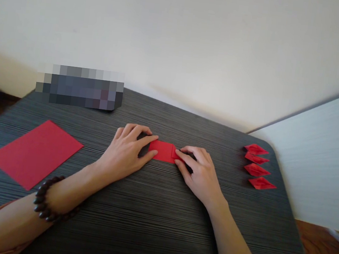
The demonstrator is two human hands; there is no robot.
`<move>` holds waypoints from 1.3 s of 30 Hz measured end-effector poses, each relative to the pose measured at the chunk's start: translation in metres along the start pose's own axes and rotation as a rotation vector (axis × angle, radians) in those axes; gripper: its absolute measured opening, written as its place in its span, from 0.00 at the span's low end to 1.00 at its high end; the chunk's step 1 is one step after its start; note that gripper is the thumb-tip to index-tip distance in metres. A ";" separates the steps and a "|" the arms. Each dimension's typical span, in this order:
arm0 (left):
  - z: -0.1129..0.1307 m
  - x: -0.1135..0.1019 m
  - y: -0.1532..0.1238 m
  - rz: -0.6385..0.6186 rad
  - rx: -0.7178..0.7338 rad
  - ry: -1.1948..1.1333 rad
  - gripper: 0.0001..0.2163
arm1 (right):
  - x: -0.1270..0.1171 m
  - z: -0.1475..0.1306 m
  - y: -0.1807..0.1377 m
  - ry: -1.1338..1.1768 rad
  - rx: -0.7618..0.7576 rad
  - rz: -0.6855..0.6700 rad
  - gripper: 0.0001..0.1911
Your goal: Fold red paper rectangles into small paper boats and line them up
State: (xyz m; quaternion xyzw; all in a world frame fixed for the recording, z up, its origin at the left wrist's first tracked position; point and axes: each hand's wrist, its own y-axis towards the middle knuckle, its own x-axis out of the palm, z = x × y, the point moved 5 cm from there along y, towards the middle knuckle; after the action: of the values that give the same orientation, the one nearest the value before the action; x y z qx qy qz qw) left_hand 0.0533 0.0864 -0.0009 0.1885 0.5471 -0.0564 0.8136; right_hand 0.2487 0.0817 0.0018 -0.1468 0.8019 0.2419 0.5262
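A small folded piece of red paper [164, 151] lies on the dark table between my hands. My left hand [126, 150] holds its left end, thumb at the near corner and index finger at the far corner. At the right end a narrow strip is folded over. My right hand [200, 168] pinches that folded end with thumb and fingers, its fingertips partly covering the paper there.
Flat red paper [34, 153] lies on the table [133, 221] at the left. Several folded red paper boats [257, 170] stand in a column near the right edge. A blurred-out dark object [81, 89] sits at the back left, by the wall [198, 44].
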 end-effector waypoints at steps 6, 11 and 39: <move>-0.004 0.004 0.002 -0.031 -0.016 -0.104 0.13 | 0.003 -0.010 0.002 0.071 -0.025 0.003 0.13; -0.003 0.004 0.004 -0.062 -0.033 -0.148 0.11 | 0.005 -0.012 0.003 0.020 -0.012 0.002 0.18; 0.003 0.001 0.004 -0.051 -0.045 -0.336 0.09 | 0.007 -0.002 -0.001 0.535 0.251 0.161 0.09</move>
State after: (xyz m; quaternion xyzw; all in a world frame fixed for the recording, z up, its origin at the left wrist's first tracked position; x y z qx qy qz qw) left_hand 0.0574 0.0896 0.0003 0.1444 0.4092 -0.0955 0.8959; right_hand 0.2449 0.0796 -0.0044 -0.0753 0.9447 0.1344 0.2894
